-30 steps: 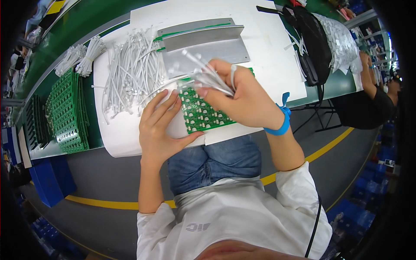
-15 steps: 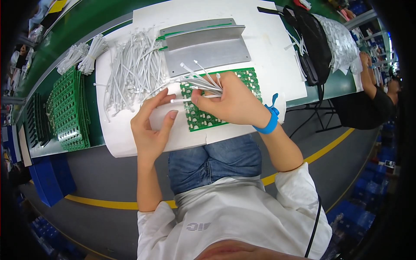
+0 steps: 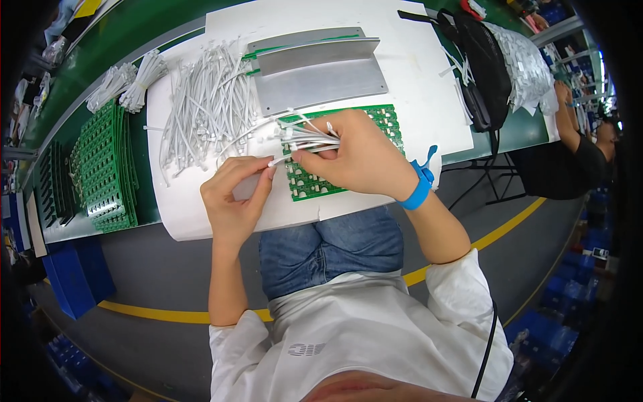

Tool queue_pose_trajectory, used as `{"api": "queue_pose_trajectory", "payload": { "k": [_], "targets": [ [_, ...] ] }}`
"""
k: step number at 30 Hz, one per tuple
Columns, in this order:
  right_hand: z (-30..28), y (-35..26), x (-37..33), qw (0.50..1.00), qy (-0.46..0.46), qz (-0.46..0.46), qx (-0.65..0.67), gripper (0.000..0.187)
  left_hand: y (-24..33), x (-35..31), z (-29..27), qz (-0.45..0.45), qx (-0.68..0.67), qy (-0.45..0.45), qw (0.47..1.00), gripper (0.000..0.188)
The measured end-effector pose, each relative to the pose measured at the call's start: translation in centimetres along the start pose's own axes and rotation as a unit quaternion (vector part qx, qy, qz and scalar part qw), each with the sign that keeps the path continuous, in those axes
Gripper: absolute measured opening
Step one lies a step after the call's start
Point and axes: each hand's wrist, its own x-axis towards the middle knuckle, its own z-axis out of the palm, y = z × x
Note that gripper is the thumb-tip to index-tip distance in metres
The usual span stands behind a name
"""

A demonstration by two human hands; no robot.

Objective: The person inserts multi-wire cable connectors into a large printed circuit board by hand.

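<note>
My right hand [image 3: 358, 155], with a blue wrist strap [image 3: 420, 187], is closed round a bunch of thin white cables [image 3: 311, 139] whose small end pieces fan out to the left. Thumb and forefinger of my left hand [image 3: 234, 191] pinch the white tip of one cable that sticks out of this bunch. Beneath both the bunch and my right hand lies a green circuit board [image 3: 315, 187] with rows of small parts, partly covered by the hand. A loose heap of similar white cables [image 3: 207, 107] spreads beyond my left hand.
A grey metal plate with an upright ridge [image 3: 321, 70] lies beyond the board. Stacked green boards [image 3: 107, 171] stand at left, near tied cable bundles [image 3: 144, 84]. A black bag [image 3: 482, 74] sits at right. A blue bin [image 3: 77, 278] is below the table; another person's arm [image 3: 566, 117] shows far right.
My left finger and thumb have closed on one cable's tip, where they were apart before. The bunch in my right hand has shifted slightly, its ends now lower.
</note>
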Motion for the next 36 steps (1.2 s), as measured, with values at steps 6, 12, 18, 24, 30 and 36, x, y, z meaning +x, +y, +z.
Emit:
{"api": "queue_pose_trajectory", "payload": {
  "k": [6, 12, 18, 24, 30, 36],
  "targets": [
    [0.3, 0.7, 0.1, 0.995, -0.052, -0.085, -0.018, 0.014, -0.6, 0.1, -0.9, 0.056, 0.068, -0.061, 0.994, 0.018],
    [0.7, 0.7, 0.4, 0.997, -0.042, -0.045, -0.044, 0.019, -0.3, -0.1, -0.4, 0.058, 0.089, -0.070, 0.992, 0.023],
    [0.4, 1.3, 1.1, 0.994, 0.088, 0.017, -0.056, 0.023, 0.4, 0.5, 0.0, 0.139, 0.150, -0.063, 0.977, 0.046],
    [2.2, 2.1, 1.4, 0.985, 0.113, 0.014, -0.126, 0.019, 0.3, 0.0, 0.3, 0.153, 0.195, -0.102, 0.964, 0.058],
    [2.3, 2.3, 1.5, 0.985, 0.093, -0.010, -0.145, 0.017, 0.1, 0.0, 0.4, 0.140, 0.191, -0.117, 0.964, 0.057],
    [2.2, 2.5, 1.8, 0.989, 0.083, -0.018, -0.124, 0.017, -0.2, -0.2, 0.6, 0.139, 0.192, -0.111, 0.965, 0.057]
  ]
}}
